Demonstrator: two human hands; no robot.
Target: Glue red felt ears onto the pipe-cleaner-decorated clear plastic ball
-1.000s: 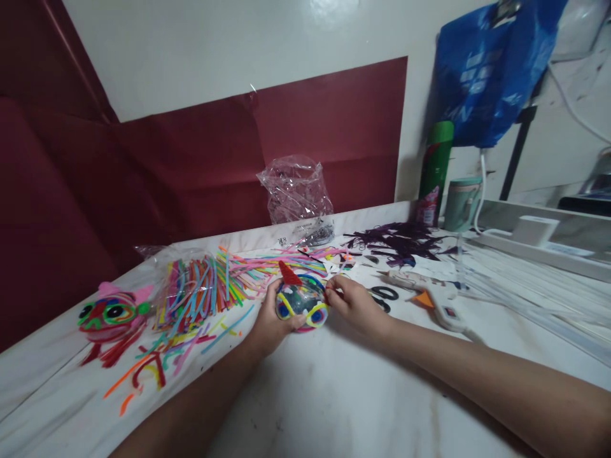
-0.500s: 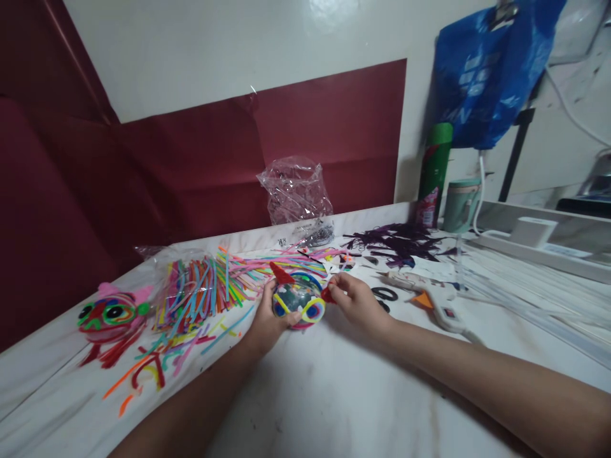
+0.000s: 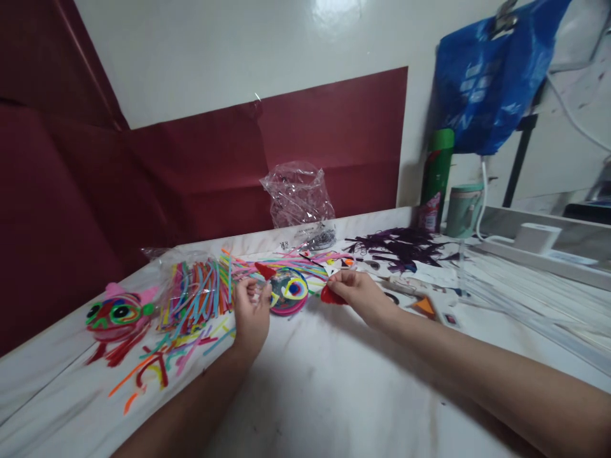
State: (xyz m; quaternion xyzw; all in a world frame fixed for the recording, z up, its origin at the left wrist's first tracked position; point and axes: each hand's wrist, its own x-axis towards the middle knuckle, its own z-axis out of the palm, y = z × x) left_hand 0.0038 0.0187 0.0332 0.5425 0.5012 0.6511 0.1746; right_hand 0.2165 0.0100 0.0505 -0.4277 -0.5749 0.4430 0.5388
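Note:
A round craft fish [image 3: 281,304] with yellow-ringed blue eyes rests on the table, wrapped in pink and blue strands. One red triangular felt piece [image 3: 265,271] stands on its top left. Beside its left edge is my left hand [image 3: 251,318], fingers loosely bent and apart from the thumb, with nothing visible in them; whether the thumb touches the fish I cannot tell. To the right of the fish, my right hand [image 3: 360,296] pinches another red felt piece [image 3: 331,296] between thumb and fingers, off the fish.
A finished-looking pink fish [image 3: 119,312] sits at left. Colourful pipe cleaners [image 3: 195,289] lie bundled and scattered nearby. Purple strips [image 3: 401,247] are at the back. At right lie a glue gun [image 3: 420,286] with an orange stand and clear sticks [image 3: 520,299]. A green can [image 3: 436,178] stands behind.
My left hand has let go of the fish and moved left. The fish now sits slightly further left, turned a little. My right hand still holds the red piece, seen broader now.

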